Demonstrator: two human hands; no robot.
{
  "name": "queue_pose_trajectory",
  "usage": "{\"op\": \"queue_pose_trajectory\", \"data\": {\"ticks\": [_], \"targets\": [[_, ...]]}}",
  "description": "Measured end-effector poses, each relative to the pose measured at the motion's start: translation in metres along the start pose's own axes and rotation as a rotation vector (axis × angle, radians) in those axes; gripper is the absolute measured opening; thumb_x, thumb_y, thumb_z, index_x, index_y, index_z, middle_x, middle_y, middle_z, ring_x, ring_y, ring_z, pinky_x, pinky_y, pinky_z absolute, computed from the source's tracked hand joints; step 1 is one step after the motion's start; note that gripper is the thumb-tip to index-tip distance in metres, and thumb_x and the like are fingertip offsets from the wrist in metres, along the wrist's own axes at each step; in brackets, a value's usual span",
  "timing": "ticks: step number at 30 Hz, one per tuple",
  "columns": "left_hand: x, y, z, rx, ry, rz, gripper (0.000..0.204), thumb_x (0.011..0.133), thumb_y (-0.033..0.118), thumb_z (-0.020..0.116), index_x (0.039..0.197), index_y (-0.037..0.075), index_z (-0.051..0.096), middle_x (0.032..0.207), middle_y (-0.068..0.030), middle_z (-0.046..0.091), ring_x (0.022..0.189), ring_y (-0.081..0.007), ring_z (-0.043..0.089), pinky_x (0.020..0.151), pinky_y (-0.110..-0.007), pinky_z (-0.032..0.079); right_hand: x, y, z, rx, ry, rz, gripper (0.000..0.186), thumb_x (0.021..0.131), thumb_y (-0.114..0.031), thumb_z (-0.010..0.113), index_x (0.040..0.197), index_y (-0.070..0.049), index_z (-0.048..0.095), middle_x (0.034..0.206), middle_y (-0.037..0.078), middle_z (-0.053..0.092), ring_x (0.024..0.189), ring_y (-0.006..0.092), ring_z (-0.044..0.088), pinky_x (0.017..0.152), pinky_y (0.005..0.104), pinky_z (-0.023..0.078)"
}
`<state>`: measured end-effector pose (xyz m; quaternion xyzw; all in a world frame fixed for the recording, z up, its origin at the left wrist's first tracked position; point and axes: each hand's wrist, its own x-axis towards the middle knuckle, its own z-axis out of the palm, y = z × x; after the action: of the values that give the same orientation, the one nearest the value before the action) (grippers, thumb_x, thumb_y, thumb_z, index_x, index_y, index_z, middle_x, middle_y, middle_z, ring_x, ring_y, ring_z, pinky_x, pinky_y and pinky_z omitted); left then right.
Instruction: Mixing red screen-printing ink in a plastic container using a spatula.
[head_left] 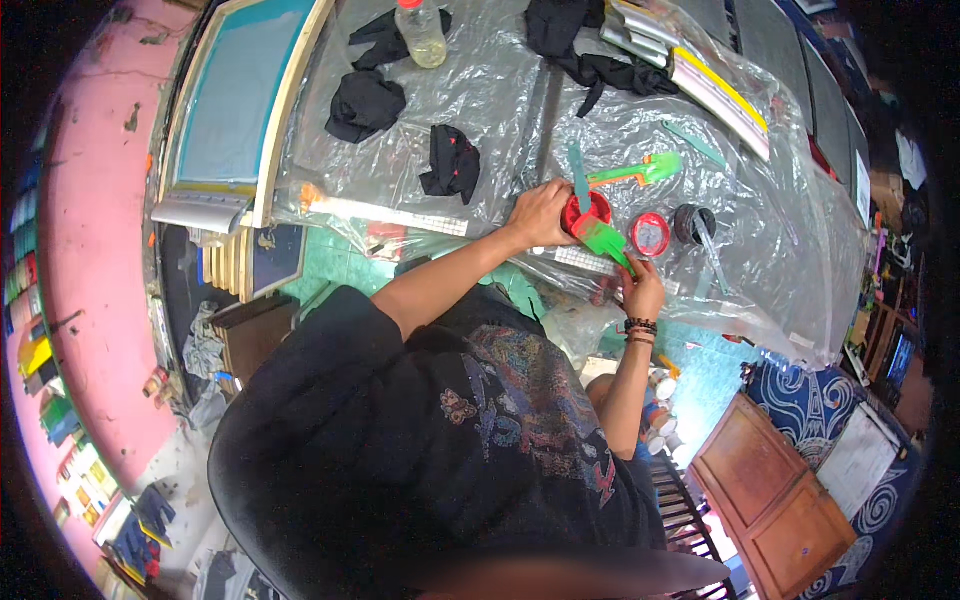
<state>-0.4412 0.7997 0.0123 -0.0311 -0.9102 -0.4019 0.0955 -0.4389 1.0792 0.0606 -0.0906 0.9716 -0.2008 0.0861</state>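
Observation:
My left hand (541, 212) is closed around the side of a small round red tub (598, 203) on the plastic-covered table. A teal spatula (579, 168) stands tilted in the tub, its lower end hidden inside. Between its fingers my right hand (642, 289) grips the handle of a green spatula (603, 240), whose broad blade rests at the tub's near rim. Just right of that blade lies a red round lid (650, 235). Beyond the tub, a green and orange spatula (645, 171) lies flat. A dark open tub (690, 223) holds a pale stick (713, 255).
Clear crinkled plastic (510, 90) covers the table. A framed screen (240, 95) leans at the left. Crumpled black cloths (366, 105) and a red-capped bottle (422, 38) lie farther back. Long squeegees (715, 95) and another teal spatula (694, 143) are at the far right.

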Motion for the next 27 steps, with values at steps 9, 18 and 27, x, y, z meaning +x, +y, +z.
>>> {"op": "queue_pose_trajectory", "data": {"ticks": [9,18,27], "targets": [[0.001,-0.018,-0.029,-0.012,0.086,0.126,0.093,0.054,0.055,0.091,0.119,-0.002,0.058,0.115,-0.0183,0.061,0.104,-0.0365,0.065,0.089,-0.044,0.054,0.010,-0.036,-0.005,-0.114,0.015,-0.094,0.031,0.088,-0.026,0.074,0.117,-0.018,0.075,0.098,0.009,0.070,0.091,0.0324,0.066,0.077,0.0425,0.052],[0.037,-0.072,-0.146,0.116,0.152,0.004,0.079,0.055,0.051,0.090,0.111,0.004,0.062,0.104,-0.0141,0.064,0.095,-0.0344,0.067,0.081,-0.045,0.055,0.056,-0.149,0.001,-0.134,0.170,-0.404,0.030,0.088,-0.028,0.075,0.117,-0.019,0.076,0.080,0.008,0.061,0.078,0.0304,0.056,0.069,0.0415,0.046],[0.071,-0.165,-0.195,0.093,0.072,0.005,0.084,0.054,0.055,0.090,0.115,0.004,0.061,0.107,-0.0146,0.065,0.101,-0.0357,0.066,0.086,-0.045,0.053,0.109,-0.205,0.064,0.043,0.093,-0.299,0.031,0.094,-0.031,0.069,0.123,-0.020,0.072,0.082,0.012,0.058,0.073,0.0333,0.061,0.065,0.0447,0.049]]}}
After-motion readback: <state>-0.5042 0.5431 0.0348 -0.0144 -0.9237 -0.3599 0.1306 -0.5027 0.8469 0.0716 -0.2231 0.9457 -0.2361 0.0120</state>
